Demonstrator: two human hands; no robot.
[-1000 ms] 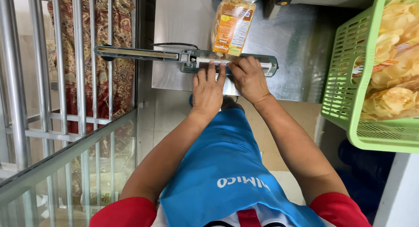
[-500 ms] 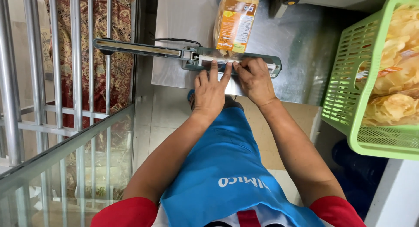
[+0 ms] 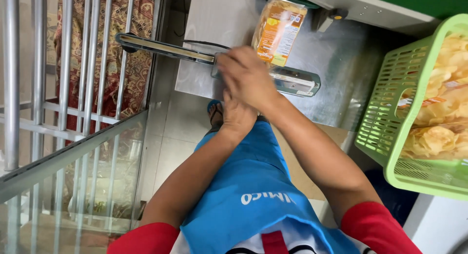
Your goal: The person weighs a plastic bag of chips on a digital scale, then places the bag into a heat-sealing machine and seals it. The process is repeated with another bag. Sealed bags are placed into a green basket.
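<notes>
A clear bag of yellow chips with an orange label point(image 3: 279, 29) lies on the steel table point(image 3: 341, 63), its near end inside a long bar-type heat sealer point(image 3: 165, 48). My right hand point(image 3: 246, 76) reaches across to the left and lies curled over the sealer's arm, close to the bag's near end. My left hand point(image 3: 237, 115) sits just below it at the table's front edge. It is partly covered by the right hand, so its fingers are hidden.
A green plastic basket point(image 3: 390, 117) holding several bags of chips stands at the right. A grey machine point(image 3: 370, 7) sits at the table's far side. A metal railing point(image 3: 73, 137) runs along the left. A cardboard box point(image 3: 297, 166) stands below the table.
Both hands rested side by side with fingertips on the sealer at the bag's end. My right hand has since crossed left over the left hand onto the sealer's arm.
</notes>
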